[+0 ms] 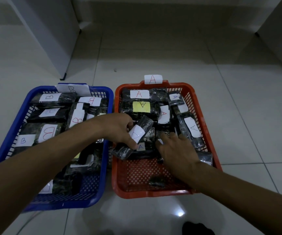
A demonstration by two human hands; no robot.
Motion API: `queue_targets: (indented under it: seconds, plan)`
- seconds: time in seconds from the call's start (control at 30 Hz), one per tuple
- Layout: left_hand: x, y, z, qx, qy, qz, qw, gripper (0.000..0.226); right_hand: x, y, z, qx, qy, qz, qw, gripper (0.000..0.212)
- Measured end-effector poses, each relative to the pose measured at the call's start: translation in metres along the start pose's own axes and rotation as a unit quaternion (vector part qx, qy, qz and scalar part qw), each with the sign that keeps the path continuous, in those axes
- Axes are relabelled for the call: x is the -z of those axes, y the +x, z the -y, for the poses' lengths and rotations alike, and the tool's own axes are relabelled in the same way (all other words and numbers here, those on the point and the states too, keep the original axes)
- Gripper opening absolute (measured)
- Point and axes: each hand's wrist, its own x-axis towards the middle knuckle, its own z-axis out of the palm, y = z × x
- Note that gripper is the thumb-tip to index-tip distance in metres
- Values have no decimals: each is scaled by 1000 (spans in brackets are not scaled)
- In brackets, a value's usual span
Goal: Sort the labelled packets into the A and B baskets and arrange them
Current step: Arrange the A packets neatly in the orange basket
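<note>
Orange basket (pixel 203 116) tagged A sits right, blue basket (pixel 13 126) tagged B sits left, both touching side by side on white tiled floor (pixel 238 92). Head view: left hand (pixel 119 129) reaches across into the orange basket, fingers and thumb wrapped round a dark packet (pixel 137 134) with a white label, packet tilted, lifted above the A pile (pixel 153 106). Right hand (pixel 175 148) lies flat, fingers straight, pressing on dark packets near the basket's middle. B-labelled packets (pixel 48 131) fill the blue basket. Near part of the orange basket floor is bare mesh.
</note>
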Motion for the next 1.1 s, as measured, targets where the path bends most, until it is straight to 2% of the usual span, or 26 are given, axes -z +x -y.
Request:
queue_targets:
  seconds: [0.13, 0.23, 0.37, 0.53, 0.73, 0.8, 0.87, 0.9, 0.97, 1.03, 1.1]
  plan:
    - [0, 1, 0, 1, -6, -4, 1000, 54, 3, 6, 0, -23, 156, -64, 985, 51]
    - [0, 1, 0, 11, -11, -12, 1000, 55, 0, 13, 4, -28, 205, -82, 975, 33]
    - [-9, 1, 1, 48, -20, -38, 998, 59, -5, 14, 9, -34, 213, -68, 974, 32]
    - [-18, -1, 2, 67, -64, -20, 995, 53, -10, 12, 13, -18, 168, -58, 984, 25]
    - [-16, -6, 0, 54, -73, -23, 996, 49, -7, 15, 9, -24, 172, -66, 983, 42]
    - [-17, -5, 1, 57, -94, -27, 994, 47, 1, 11, 4, -33, 225, -81, 971, 45]
    - [-19, -4, 3, 64, -140, -32, 988, 44, 12, 6, -1, -49, 388, -81, 917, 34]
    - [-21, -3, 4, 67, -167, -39, 983, 43, 19, 5, -2, -63, 490, -50, 868, 28]
    - [-26, -2, 4, 67, -205, -49, 975, 37, 24, 7, 2, -95, 664, 38, 741, 23]
    - [-30, -1, 6, 62, -216, -48, 973, 31, 19, 12, 7, -130, 741, 85, 653, 25]
    - [-31, -2, 8, 58, -222, -43, 972, 30, 14, 16, 12, -144, 772, 94, 612, 29]
